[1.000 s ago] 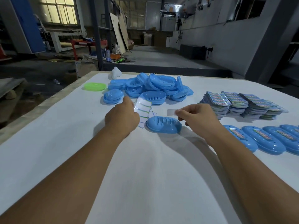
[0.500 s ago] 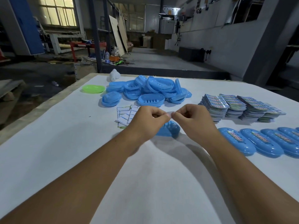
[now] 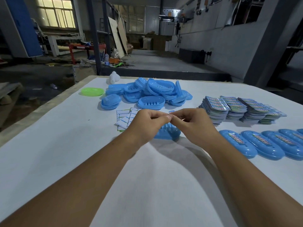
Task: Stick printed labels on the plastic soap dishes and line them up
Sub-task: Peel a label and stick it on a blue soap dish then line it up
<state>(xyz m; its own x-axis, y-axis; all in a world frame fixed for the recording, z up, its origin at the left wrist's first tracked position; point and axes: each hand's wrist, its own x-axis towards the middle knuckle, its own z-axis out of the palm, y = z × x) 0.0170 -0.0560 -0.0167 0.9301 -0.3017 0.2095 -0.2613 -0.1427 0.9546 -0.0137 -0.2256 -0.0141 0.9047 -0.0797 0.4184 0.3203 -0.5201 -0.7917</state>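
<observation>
Both my hands meet over one blue soap dish, pinching a small label between them.

My left hand [image 3: 148,122] and right hand [image 3: 195,123] have fingers curled, fingertips touching above the soap dish [image 3: 170,134] — between them I can just make out a small label [image 3: 171,111], gripped from both sides, too tiny to read. The dish sits on the white table [image 3: 65,145], partly hidden under my hands. Just left of it lie loose label sheets [image 3: 124,117]; beyond them is a pile of blue dishes [image 3: 147,94] and a green dish [image 3: 92,92]. To my right stand stacks of printed labels [image 3: 237,108], and nearer me a row of labelled dishes [image 3: 265,143] lies side by side, touching.
</observation>
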